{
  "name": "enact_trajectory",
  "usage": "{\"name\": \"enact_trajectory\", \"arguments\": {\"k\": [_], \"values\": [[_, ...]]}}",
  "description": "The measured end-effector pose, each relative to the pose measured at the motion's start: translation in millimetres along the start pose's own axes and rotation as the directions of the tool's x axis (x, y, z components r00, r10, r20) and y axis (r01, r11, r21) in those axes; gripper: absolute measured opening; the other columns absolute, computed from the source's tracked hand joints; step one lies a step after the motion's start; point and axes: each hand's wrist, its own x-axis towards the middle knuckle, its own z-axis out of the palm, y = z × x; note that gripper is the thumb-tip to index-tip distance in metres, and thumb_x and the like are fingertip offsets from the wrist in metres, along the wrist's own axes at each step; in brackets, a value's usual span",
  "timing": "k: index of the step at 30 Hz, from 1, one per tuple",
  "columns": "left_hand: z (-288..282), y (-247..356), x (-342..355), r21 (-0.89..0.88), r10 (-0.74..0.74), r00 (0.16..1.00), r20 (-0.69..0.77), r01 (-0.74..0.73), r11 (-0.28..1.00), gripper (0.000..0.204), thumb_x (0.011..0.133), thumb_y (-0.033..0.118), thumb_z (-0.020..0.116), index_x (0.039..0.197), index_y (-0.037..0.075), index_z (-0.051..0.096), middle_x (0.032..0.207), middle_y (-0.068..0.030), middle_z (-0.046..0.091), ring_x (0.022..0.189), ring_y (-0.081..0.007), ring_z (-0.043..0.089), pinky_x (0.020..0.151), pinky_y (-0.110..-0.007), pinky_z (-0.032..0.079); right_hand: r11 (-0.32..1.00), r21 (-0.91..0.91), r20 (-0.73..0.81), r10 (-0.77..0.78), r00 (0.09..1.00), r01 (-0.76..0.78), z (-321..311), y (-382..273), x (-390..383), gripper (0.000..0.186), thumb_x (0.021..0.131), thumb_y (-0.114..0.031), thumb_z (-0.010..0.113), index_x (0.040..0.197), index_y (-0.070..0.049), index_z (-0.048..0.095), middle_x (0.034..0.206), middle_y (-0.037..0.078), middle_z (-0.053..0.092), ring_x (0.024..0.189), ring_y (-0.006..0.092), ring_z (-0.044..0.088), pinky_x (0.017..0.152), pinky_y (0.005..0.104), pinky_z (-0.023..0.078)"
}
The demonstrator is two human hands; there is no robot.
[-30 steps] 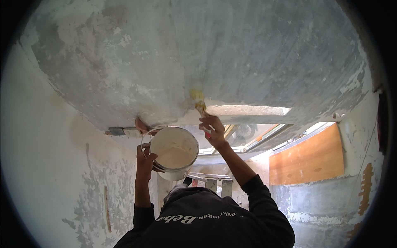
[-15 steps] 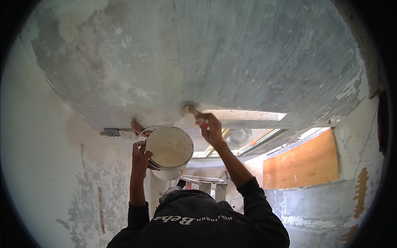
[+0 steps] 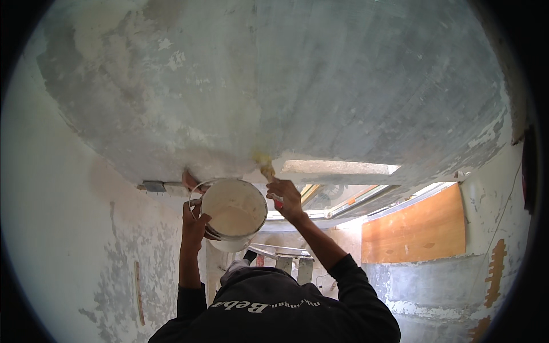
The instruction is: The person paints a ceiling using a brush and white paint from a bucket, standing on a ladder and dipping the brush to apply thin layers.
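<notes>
My left hand (image 3: 195, 222) grips a white bucket (image 3: 226, 197) at its left side, where the wire handle meets the rim. The bucket is tipped so that its mouth shows, with pale cream paint low inside. To its right, my right hand (image 3: 287, 197) is closed round a paintbrush (image 3: 267, 171) with some red on its handle. The bristles point up at the lower part of a patchy grey surface (image 3: 320, 86), by a blurred yellowish spot; whether they touch it I cannot tell.
Below the bucket stands a stepladder (image 3: 286, 251). Window frames (image 3: 349, 197) are behind my right hand, and an orange-brown wooden board (image 3: 414, 228) is at the right. Left of the bucket, a small dark grey box (image 3: 154, 186) sits near a brown shape I cannot make out.
My right hand and the brush have moved slightly down, and the bristles show more clearly. The left hand still holds the bucket, while the whole view has shifted a little.
</notes>
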Motion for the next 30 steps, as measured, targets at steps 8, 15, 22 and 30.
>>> {"name": "enact_trajectory", "arguments": {"k": [8,15,22,30], "values": [[4.5,14.7,6.9,-0.033,-0.083,0.993,0.088,0.087,0.996,0.051,0.073,-0.002,0.056,0.121,0.002,0.041,0.130,-0.0195,0.057,0.107,-0.0225,0.059,0.080,-0.031,0.054,0.958,0.147,-0.044,0.254,0.966,-0.245,-6.3,-9.7,-1.8,0.017,0.079,-0.003,0.073,0.093,-0.001,0.064,0.093,0.010,0.068,0.084,0.0278,0.067,0.073,0.0358,0.056],[9.5,12.8,23.2,-0.058,-0.096,0.981,0.167,0.107,0.993,0.052,0.072,-0.005,0.054,0.122,0.002,0.039,0.129,-0.0187,0.057,0.106,-0.0244,0.061,0.082,-0.032,0.055,0.994,0.103,-0.368,0.014,0.930,0.025,-61.2,-20.6,67.9,0.020,0.073,-0.004,0.078,0.084,-0.001,0.062,0.087,0.011,0.070,0.088,0.0312,0.068,0.081,0.0404,0.059],[22.1,23.9,30.9,-0.017,-0.097,0.969,0.227,0.104,0.994,0.058,0.071,-0.006,0.053,0.127,0.001,0.037,0.135,-0.0212,0.053,0.118,-0.0259,0.056,0.092,-0.033,0.050,0.999,-0.033,-0.138,-0.048,0.989,0.044,-33.6,5.0,8.6,0.024,0.064,-0.003,0.077,0.084,-0.003,0.065,0.099,0.009,0.070,0.095,0.0298,0.067,0.083,0.0361,0.058],[12.9,11.3,44.9,0.017,-0.103,0.953,0.285,0.102,0.995,0.068,0.071,-0.006,0.053,0.135,0.001,0.029,0.137,-0.0217,0.052,0.120,-0.0270,0.055,0.094,-0.035,0.049,0.952,0.106,0.032,0.286,0.958,-0.288,-9.1,4.2,-40.5,0.016,0.081,-0.002,0.068,0.096,0.001,0.062,0.103,0.013,0.067,0.094,0.0310,0.065,0.081,0.0385,0.055]]}}
